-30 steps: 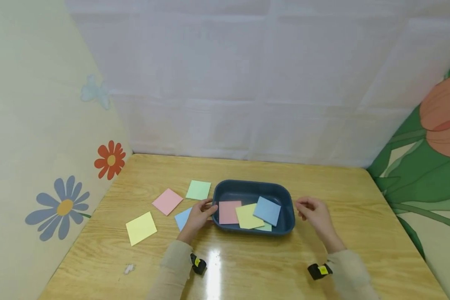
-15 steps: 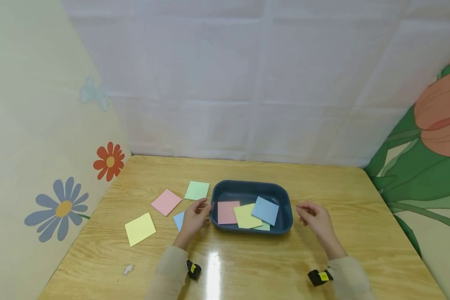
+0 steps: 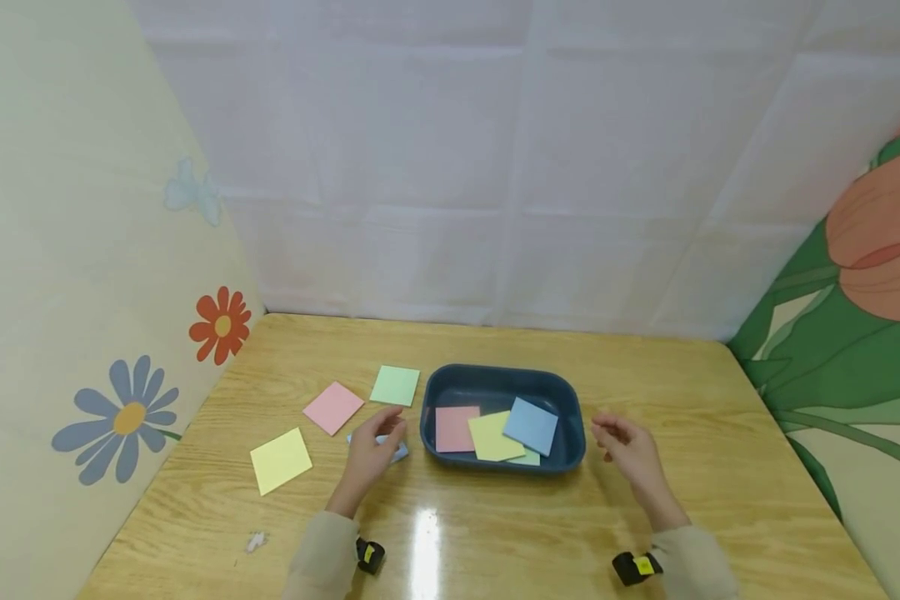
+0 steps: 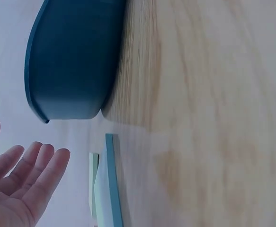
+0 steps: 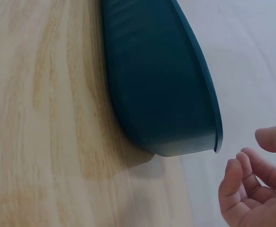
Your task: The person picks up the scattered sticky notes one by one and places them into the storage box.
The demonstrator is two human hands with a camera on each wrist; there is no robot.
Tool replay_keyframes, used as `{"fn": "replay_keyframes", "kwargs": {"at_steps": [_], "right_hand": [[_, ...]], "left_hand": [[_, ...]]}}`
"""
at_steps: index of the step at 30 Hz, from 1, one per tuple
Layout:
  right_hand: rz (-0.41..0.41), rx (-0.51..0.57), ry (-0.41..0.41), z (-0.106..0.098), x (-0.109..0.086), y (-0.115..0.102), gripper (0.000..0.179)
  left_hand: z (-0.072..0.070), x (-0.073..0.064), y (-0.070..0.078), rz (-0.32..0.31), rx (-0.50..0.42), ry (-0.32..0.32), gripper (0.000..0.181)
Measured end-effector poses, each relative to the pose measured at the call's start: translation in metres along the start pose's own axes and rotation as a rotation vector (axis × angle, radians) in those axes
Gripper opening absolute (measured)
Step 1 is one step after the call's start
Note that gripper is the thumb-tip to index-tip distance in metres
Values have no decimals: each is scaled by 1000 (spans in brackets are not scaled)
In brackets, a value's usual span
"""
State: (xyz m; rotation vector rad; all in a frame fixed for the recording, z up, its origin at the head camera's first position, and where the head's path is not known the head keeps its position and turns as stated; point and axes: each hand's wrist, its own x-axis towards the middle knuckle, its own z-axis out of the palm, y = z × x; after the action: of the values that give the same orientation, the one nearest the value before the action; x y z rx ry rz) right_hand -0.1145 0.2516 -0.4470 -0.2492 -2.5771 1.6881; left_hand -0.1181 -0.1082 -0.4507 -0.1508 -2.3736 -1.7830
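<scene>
A dark blue plastic bin [image 3: 502, 377] stands mid-table. In it lie a pink sticky-note pad [image 3: 456, 428], a yellow pad [image 3: 492, 438], a blue pad [image 3: 532, 425] and a partly covered green pad [image 3: 529, 458]. My left hand [image 3: 371, 454] hovers over another blue pad [image 3: 399, 451], partly hiding it, left of the bin. In the left wrist view its fingers [image 4: 48, 177] are extended and hold nothing, apart from the bin wall. My right hand [image 3: 630, 454], fingers loosely curled and holding nothing, is just off the bin's right end.
On the left of the wooden table [image 3: 660, 392] lie a yellow pad [image 3: 281, 461], a pink pad [image 3: 333, 407] and a green pad [image 3: 395, 385]. A small whitish mark [image 3: 256, 542] shows near the front left. A white sheet [image 3: 450, 167] hangs behind the table.
My left hand has let go of the bin's left rim and moved left over the blue pad on the table. The right hand stays beside the bin's right end.
</scene>
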Motion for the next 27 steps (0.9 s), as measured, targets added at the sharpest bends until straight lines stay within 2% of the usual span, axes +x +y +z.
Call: {"fn": "replay_keyframes", "kwargs": {"at_steps": [6, 10, 15, 20, 24, 27], "right_hand": [[39, -5, -4, 1, -1, 3, 30], [27, 13, -12, 1, -3, 4, 33], [27, 20, -23, 4, -5, 3, 32], [79, 20, -42, 7, -1, 3, 34], [140, -15, -89, 10, 4, 3, 43], [182, -32, -131, 12, 8, 2, 50]], "left_hand": [[-7, 1, -22, -26, 80, 0, 28], [-10, 0, -27, -24, 64, -5, 29], [-12, -3, -22, -26, 36, -17, 28], [-12, -7, -5, -1, 27, -39, 25], [-12, -8, -11, 35, 43, -59, 25], [-13, -11, -7, 60, 79, -74, 25]]}}
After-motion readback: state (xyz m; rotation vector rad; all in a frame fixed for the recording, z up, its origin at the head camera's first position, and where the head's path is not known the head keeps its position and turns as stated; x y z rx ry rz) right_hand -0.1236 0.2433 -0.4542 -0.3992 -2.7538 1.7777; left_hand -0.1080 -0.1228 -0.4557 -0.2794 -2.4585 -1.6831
